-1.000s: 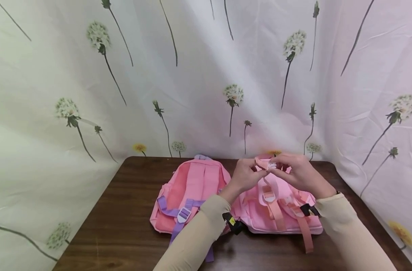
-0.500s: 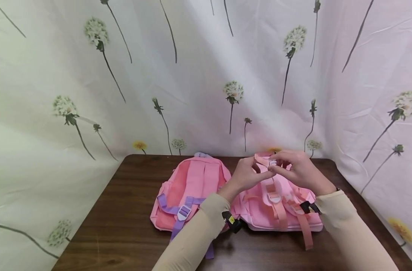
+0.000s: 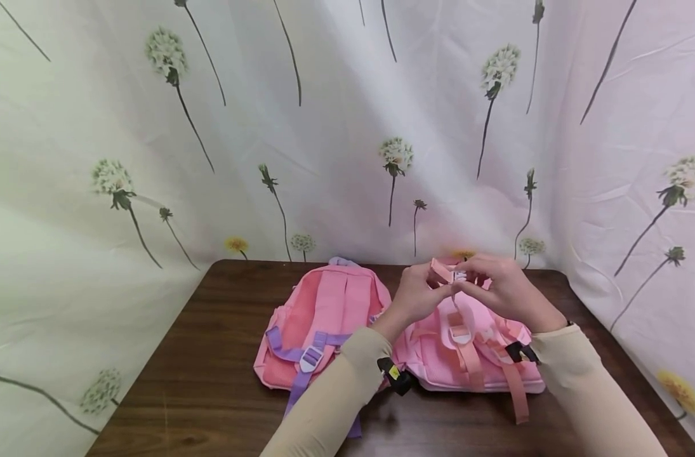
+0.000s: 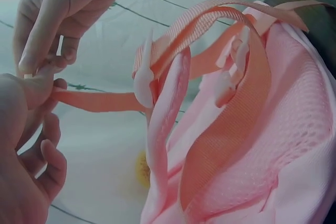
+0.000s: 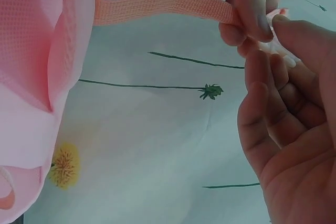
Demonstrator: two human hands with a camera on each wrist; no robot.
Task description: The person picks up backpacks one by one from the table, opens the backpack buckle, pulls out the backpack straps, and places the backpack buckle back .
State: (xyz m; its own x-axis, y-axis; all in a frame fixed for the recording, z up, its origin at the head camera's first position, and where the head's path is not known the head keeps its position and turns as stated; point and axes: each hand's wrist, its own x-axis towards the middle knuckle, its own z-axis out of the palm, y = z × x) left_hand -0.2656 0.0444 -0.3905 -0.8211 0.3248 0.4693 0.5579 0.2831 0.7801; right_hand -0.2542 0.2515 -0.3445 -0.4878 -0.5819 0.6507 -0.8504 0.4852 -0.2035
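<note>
Above the right-hand light pink backpack (image 3: 450, 362), both hands meet at a peach strap (image 3: 441, 271) with a white plastic buckle (image 3: 460, 276). My left hand (image 3: 416, 293) pinches the strap between thumb and fingers. From the other side my right hand (image 3: 504, 285) pinches the white buckle, which the fingers partly cover. In the left wrist view the strap (image 4: 100, 101) runs taut from the backpack's shoulder strap to the fingertips. The right wrist view shows thumb and fingertips of both hands nearly touching, with the buckle (image 5: 286, 56) mostly hidden.
A coral-pink backpack (image 3: 324, 298) with purple straps (image 3: 303, 381) lies to the left on the dark wooden table (image 3: 198, 362). Loose peach strap ends (image 3: 515, 393) hang off the right backpack's front. Behind the table hangs a dandelion-print cloth (image 3: 336, 158).
Both hands stay at the same spot above the backpack, with slight shifts of the fingers and of the strap at the buckle. The head view has moved a little.
</note>
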